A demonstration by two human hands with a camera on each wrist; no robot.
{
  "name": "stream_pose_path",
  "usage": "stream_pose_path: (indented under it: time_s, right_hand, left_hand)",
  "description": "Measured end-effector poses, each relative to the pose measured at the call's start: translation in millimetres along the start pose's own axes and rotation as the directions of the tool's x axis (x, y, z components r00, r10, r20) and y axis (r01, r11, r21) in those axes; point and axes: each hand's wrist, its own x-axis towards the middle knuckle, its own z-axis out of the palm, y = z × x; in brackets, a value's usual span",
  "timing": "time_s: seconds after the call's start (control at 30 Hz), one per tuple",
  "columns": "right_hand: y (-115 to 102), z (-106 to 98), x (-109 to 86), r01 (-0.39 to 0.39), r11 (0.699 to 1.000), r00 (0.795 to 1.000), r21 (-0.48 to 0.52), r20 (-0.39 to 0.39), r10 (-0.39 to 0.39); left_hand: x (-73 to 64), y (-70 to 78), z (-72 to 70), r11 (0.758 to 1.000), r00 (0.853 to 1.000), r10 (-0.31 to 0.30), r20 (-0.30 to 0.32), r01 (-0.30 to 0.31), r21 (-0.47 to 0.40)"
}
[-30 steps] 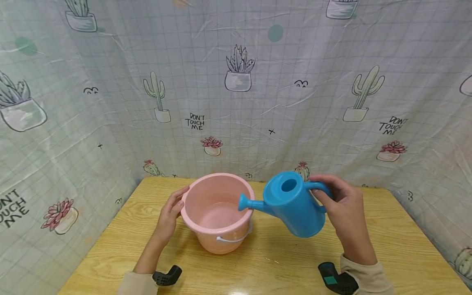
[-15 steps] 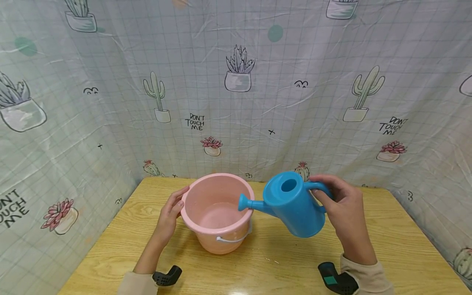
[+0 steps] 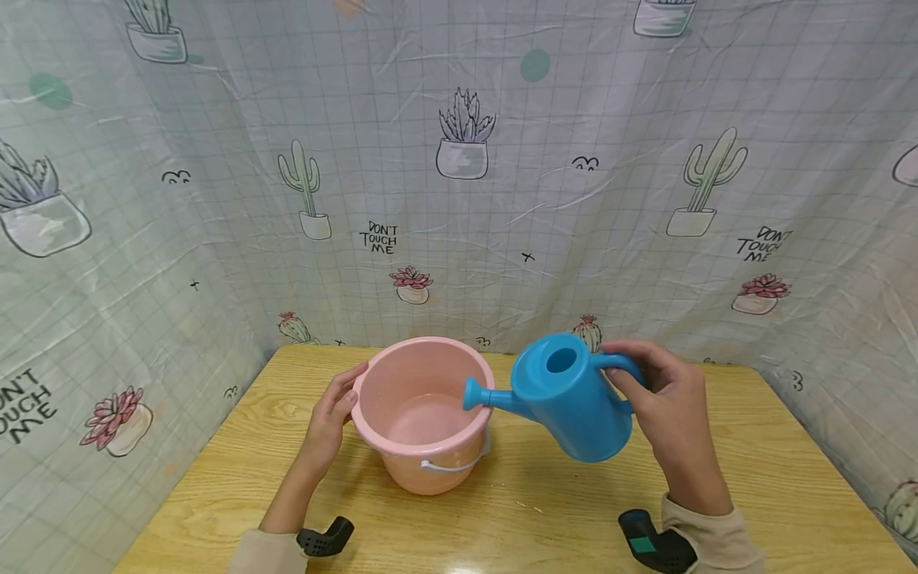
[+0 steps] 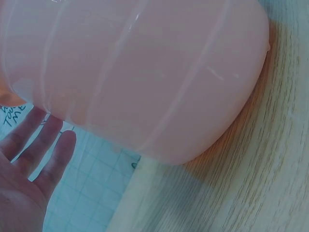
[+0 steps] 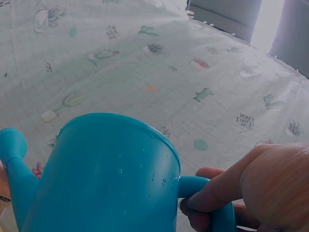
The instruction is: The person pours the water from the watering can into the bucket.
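Note:
A pink bucket (image 3: 430, 470) stands upright on the table, its rim facing up and its pale handle (image 3: 453, 466) hanging down in front. My left hand (image 3: 331, 418) touches the left side of the bucket at the rim; in the left wrist view its fingers (image 4: 60, 152) lie fairly straight against the outer wall. With my right hand (image 3: 667, 399) I grip the handle of a blue watering can (image 3: 574, 406), fingers curled round it. The can tilts left above the table, and its spout head (image 3: 473, 394) reaches over the bucket's right rim. Droplets cling to the can (image 5: 125, 169).
The wooden table (image 3: 552, 518) carries small wet specks (image 3: 529, 506) right of the bucket. A cactus-print curtain (image 3: 531, 215) hangs behind and along both sides. Black devices (image 3: 326, 537) are strapped to both wrists.

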Motion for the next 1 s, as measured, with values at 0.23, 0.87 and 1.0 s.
stream_pose_path:
  time_s: [0.23, 0.87, 1.0]
  right_hand:
    - [0.6, -0.1, 0.5, 0.001, 1.0, 1.0, 0.001, -0.002, -0.001]
    - [0.8, 0.4, 0.4, 0.009, 1.0, 1.0, 0.002, -0.004, -0.009]
    - [0.7, 0.6, -0.1, 0.011, 1.0, 1.0, -0.004, -0.003, -0.011]
  left_hand:
    - [0.2, -0.6, 0.2, 1.0, 1.0, -0.007, -0.006, 0.007, 0.007]
    - [0.7, -1.4, 0.7, 1.0, 1.0, -0.002, -0.004, 0.002, 0.005]
    - [0.6, -1.8, 0.6, 1.0, 1.0, -0.002, -0.006, 0.003, 0.005]
